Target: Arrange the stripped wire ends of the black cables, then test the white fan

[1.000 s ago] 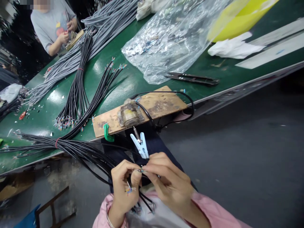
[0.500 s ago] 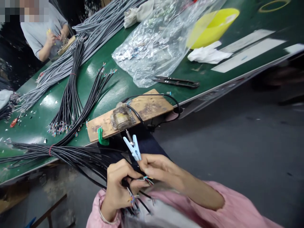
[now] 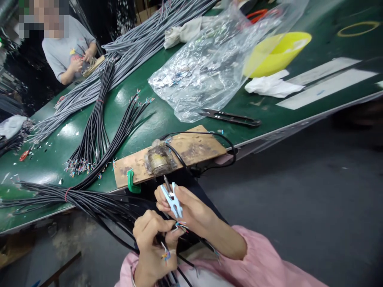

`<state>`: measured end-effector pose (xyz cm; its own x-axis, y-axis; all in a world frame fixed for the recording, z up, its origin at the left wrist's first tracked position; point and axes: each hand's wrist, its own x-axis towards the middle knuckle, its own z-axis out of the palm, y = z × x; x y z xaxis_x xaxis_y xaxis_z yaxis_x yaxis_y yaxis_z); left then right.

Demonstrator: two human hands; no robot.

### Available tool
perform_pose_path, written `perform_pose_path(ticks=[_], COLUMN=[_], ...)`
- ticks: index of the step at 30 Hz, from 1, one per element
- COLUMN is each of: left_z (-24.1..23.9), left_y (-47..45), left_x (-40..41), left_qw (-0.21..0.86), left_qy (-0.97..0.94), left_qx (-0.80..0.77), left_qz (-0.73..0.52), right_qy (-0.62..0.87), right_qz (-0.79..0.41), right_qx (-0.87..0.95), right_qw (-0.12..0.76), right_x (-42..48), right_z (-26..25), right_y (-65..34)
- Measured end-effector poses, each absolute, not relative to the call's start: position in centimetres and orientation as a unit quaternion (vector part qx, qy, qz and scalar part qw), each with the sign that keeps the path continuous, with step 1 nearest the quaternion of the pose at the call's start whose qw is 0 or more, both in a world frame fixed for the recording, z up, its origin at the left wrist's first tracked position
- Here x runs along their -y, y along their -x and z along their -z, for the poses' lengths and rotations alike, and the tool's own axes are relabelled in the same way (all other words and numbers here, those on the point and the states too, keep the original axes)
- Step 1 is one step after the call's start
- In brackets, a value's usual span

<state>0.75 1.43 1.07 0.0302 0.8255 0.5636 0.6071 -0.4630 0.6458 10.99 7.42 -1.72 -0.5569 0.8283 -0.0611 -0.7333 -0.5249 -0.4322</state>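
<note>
My left hand (image 3: 152, 239) is closed around black cables (image 3: 119, 217); a fan of thin coloured wires (image 3: 180, 225) sticks out past its thumb and forefinger. More stripped wire ends (image 3: 165, 253) hang out below those fingers. My right hand (image 3: 187, 199) is closed at the light blue clothespin (image 3: 173, 202), its fingers curled behind it. The clothespin overlaps a metal rod (image 3: 166, 182) pointing up toward the wooden board (image 3: 194, 149). What lies inside the right fingers is hidden.
The board, with a taped lump (image 3: 160, 159) and green clamp (image 3: 132, 182), overhangs the green table (image 3: 143, 137). Thread snips (image 3: 230, 117), a clear plastic bag (image 3: 197, 79), a yellow bowl (image 3: 275, 56) and grey cables (image 3: 131, 52) lie beyond. A co-worker (image 3: 70, 52) sits across.
My right hand has shifted up and left from below the clothespin to behind it. My left hand still grips the cables. The whole view has shifted slightly.
</note>
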Motion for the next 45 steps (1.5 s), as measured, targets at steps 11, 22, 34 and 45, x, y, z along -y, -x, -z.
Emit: perform_pose_path(ticks=[11, 22, 34, 45], left_z=[-1.4, -0.8, 1.5, -0.2], left_y=[-1.3, -0.4, 2.0, 1.1], left_x=[-2.0, -1.6, -1.6, -0.1], left_qw=[0.128, 0.318, 0.667, 0.601], left_qy=[-0.710, -0.651, -0.379, -0.443], left_qx=[-0.507, -0.468, -0.404, -0.470], left_qz=[-0.471, -0.506, -0.498, -0.471], right_qy=[0.131, 0.300, 0.387, 0.290], right_qz=[-0.902, -0.788, -0.468, -0.491], right_qx=[0.152, 0.290, 0.604, 0.586], right_qw=[0.382, 0.452, 0.516, 0.576], right_x=[-7.2, -5.1, -3.4, -2.9], right_z=[3.0, 4.9, 2.3, 1.3], right_y=[-11.3, -16.6, -15.4, -14.1])
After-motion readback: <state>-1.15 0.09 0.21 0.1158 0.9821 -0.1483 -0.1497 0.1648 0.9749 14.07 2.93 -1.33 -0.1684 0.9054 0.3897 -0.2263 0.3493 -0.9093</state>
